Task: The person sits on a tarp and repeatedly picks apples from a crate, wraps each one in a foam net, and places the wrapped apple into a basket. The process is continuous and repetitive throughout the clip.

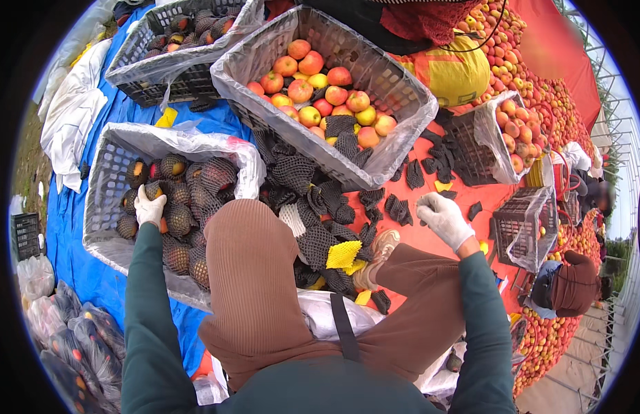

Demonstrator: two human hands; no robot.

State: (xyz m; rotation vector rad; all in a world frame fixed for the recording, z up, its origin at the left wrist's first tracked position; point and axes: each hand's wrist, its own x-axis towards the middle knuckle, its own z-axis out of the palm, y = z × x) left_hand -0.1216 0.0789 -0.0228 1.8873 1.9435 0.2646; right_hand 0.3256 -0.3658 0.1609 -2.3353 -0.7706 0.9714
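Note:
My left hand (150, 207), in a white glove, reaches into the left crate (110, 238) with its fingers closed on an apple (155, 189) in a black foam net. Netted apples (178, 217) fill that crate around it. At the right, my gloved right hand (444, 219) is raised over the red sheet, fingers curled together. Whatever it may hold is too small to make out. Between my knees and the crates lies a heap of black foam nets (292, 169), with a yellow foam net (343, 254) on top.
A large lined crate (227, 76) of bare apples (313, 79) stands ahead. Another crate (137, 83) of netted apples is at the far left. Two crates (472, 141) stand to the right, near a big apple pile (551, 103). A bent-over person (572, 284) is at the far right.

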